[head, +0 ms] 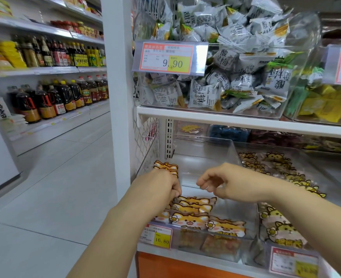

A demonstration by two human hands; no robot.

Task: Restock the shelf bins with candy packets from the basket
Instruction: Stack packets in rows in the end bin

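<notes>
Left hand: my fingers are curled round orange packets, which poke past my knuckles.
Right hand: fingers loosely bent, holding nothing.
Handling: probably light, slippery film; pinch a flat edge.

Both hands over the clear bin, lower shelf.
Left hand grips held packets, tops showing beyond its knuckles. Right hand just beside it, fingers loosely curled, holding nothing. Stacked orange packets under both hands; yellow packets right of right hand; price tag below left hand.
</notes>
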